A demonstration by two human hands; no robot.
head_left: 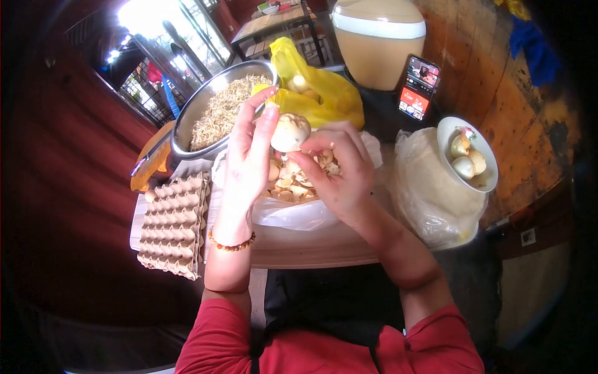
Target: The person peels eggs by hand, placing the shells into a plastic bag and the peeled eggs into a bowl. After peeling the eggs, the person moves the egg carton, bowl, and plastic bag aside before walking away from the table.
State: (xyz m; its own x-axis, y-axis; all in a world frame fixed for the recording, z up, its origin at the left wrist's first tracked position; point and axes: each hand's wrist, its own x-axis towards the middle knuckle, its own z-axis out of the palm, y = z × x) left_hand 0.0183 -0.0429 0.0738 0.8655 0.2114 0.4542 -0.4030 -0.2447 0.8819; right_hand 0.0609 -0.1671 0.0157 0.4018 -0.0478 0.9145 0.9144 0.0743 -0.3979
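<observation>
A partly peeled egg (290, 133), white with some brownish shell on top, is held between my hands above a white plastic bag (293, 215) full of broken shells (299, 181). My left hand (252, 146) has its fingers raised, with the egg against its thumb side. The fingertips of my right hand (336, 165) pinch at the egg's lower right edge. Just behind the egg lies a yellow plastic bag (330, 100) with whole eggs (300, 84) showing in its opening.
Cardboard egg trays (174, 227) stand at the left, near a metal bowl (180, 134) of small dried pieces. On the right, a plate (488, 168) with several eggs rests on a wrapped plastic bag (430, 187). Behind are a phone (420, 87) and a beige bin (379, 53).
</observation>
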